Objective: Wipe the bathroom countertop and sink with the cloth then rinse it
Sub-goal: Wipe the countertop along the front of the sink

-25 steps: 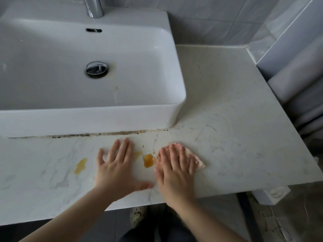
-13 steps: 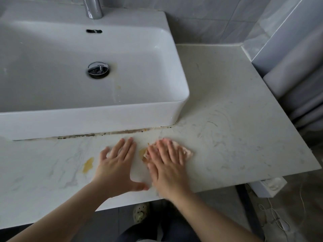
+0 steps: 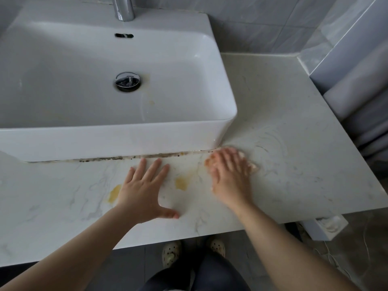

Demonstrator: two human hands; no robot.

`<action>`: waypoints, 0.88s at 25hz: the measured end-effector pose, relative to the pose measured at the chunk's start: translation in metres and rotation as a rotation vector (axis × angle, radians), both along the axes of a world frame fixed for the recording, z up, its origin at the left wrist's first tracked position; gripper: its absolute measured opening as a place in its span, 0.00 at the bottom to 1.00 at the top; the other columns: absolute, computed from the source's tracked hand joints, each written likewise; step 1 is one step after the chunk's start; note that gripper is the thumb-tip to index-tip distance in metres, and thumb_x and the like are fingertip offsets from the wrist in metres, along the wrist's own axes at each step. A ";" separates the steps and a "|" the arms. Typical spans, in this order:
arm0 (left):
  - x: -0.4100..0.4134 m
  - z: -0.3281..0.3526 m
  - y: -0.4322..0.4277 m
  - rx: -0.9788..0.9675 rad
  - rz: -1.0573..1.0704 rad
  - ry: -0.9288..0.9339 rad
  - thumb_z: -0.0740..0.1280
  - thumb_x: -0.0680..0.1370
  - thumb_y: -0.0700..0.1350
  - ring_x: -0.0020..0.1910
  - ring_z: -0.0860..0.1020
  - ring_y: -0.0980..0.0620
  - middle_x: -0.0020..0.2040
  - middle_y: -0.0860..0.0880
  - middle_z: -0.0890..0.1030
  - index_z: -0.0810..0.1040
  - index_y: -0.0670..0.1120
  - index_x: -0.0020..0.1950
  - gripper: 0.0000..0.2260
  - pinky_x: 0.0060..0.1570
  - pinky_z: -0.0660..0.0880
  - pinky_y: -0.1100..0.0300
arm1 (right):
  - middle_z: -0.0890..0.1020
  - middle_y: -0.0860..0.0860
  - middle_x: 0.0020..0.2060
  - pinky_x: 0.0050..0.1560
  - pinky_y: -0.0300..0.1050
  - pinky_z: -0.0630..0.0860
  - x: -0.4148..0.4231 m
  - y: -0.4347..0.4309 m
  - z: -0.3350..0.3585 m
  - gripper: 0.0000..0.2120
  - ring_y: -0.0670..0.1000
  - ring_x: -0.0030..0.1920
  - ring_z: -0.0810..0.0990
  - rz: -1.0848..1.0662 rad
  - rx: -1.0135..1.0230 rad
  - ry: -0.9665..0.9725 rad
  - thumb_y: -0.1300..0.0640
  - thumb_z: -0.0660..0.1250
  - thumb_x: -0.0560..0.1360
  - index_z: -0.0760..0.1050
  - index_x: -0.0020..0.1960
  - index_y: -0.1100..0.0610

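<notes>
While the right hand (image 3: 230,175) pressed the peach cloth (image 3: 253,167) flat-fingered onto the pale marbled countertop (image 3: 283,122) by the front right corner of the white rectangular ceramic sink (image 3: 117,141), the left hand (image 3: 142,190) lay spread and empty. Firm, overlapping strokes leftward would likely lift the yellow smears (image 3: 181,183).

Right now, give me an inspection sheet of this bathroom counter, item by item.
Surface: countertop marbled, two yellow stains, dark grime along the base of the sink.
Job's things: cloth under the right hand, by the sink's front right corner; yellowish streak below the drain.
Clutter: nothing seen.
Hands: left hand flat on the countertop, fingers spread; right hand presses the cloth, blurred.
Cables: thin white cord on the floor, lower right.
Surroundings: grey tiled wall, chrome tap, white box under the counter edge.
</notes>
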State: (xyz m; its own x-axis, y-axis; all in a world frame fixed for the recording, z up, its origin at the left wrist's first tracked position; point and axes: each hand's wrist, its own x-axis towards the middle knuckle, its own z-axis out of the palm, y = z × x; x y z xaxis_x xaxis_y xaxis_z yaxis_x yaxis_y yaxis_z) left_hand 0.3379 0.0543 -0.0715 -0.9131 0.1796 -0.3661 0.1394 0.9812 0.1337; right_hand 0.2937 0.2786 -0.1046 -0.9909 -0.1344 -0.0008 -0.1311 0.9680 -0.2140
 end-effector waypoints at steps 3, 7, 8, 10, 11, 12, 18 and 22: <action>0.000 0.001 0.002 -0.009 0.017 -0.009 0.52 0.53 0.80 0.73 0.32 0.45 0.73 0.55 0.32 0.34 0.50 0.75 0.60 0.72 0.36 0.48 | 0.64 0.58 0.73 0.73 0.60 0.49 -0.006 -0.010 -0.001 0.35 0.60 0.75 0.57 -0.256 0.019 0.049 0.44 0.39 0.72 0.66 0.71 0.58; 0.001 0.000 0.003 -0.003 0.032 0.009 0.42 0.46 0.82 0.73 0.32 0.48 0.75 0.54 0.34 0.35 0.46 0.75 0.66 0.71 0.35 0.50 | 0.64 0.58 0.73 0.72 0.58 0.46 0.024 -0.070 -0.001 0.30 0.59 0.75 0.57 0.090 -0.005 0.021 0.47 0.43 0.77 0.64 0.72 0.61; 0.001 0.000 0.002 0.001 0.025 0.008 0.38 0.43 0.82 0.72 0.31 0.48 0.75 0.53 0.34 0.34 0.45 0.75 0.67 0.71 0.35 0.50 | 0.64 0.57 0.73 0.72 0.57 0.46 0.022 -0.062 0.002 0.30 0.59 0.75 0.57 0.189 0.010 0.020 0.47 0.43 0.77 0.65 0.72 0.60; 0.001 0.000 0.002 0.020 0.022 -0.006 0.36 0.42 0.83 0.72 0.30 0.48 0.75 0.52 0.34 0.34 0.45 0.75 0.69 0.71 0.34 0.50 | 0.65 0.56 0.73 0.74 0.55 0.48 0.008 -0.024 0.002 0.31 0.57 0.75 0.57 0.200 0.030 0.038 0.46 0.43 0.75 0.66 0.71 0.57; 0.001 0.000 0.001 0.030 0.022 -0.010 0.36 0.42 0.83 0.72 0.31 0.47 0.75 0.53 0.33 0.34 0.45 0.75 0.68 0.71 0.34 0.49 | 0.65 0.55 0.73 0.74 0.54 0.48 0.002 -0.003 0.000 0.32 0.56 0.75 0.56 0.092 0.040 0.052 0.45 0.42 0.73 0.66 0.71 0.56; 0.000 0.000 0.001 0.034 0.016 -0.009 0.36 0.43 0.83 0.72 0.31 0.47 0.73 0.54 0.32 0.34 0.45 0.75 0.68 0.71 0.34 0.49 | 0.63 0.54 0.74 0.74 0.54 0.47 -0.003 0.018 -0.002 0.34 0.56 0.75 0.54 -0.062 0.034 0.045 0.44 0.39 0.72 0.65 0.72 0.55; 0.001 -0.003 -0.001 0.077 0.037 0.006 0.39 0.43 0.83 0.71 0.30 0.49 0.76 0.52 0.36 0.37 0.49 0.76 0.67 0.71 0.35 0.50 | 0.70 0.52 0.70 0.74 0.59 0.54 0.044 -0.060 -0.004 0.28 0.57 0.72 0.65 0.136 0.039 0.075 0.44 0.41 0.80 0.69 0.70 0.53; 0.000 -0.001 0.000 0.078 0.048 -0.013 0.41 0.42 0.84 0.73 0.32 0.45 0.76 0.46 0.36 0.38 0.50 0.76 0.67 0.70 0.35 0.51 | 0.71 0.54 0.69 0.69 0.59 0.60 0.016 0.020 -0.008 0.26 0.57 0.72 0.65 0.091 0.080 0.082 0.46 0.48 0.76 0.71 0.68 0.53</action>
State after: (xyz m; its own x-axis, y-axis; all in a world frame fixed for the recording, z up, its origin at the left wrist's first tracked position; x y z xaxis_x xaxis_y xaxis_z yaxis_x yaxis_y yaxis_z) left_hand 0.3381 0.0540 -0.0729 -0.9167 0.1642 -0.3644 0.0902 0.9732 0.2117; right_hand 0.3092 0.2986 -0.1124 -0.9719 -0.2261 0.0655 -0.2327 0.9650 -0.1212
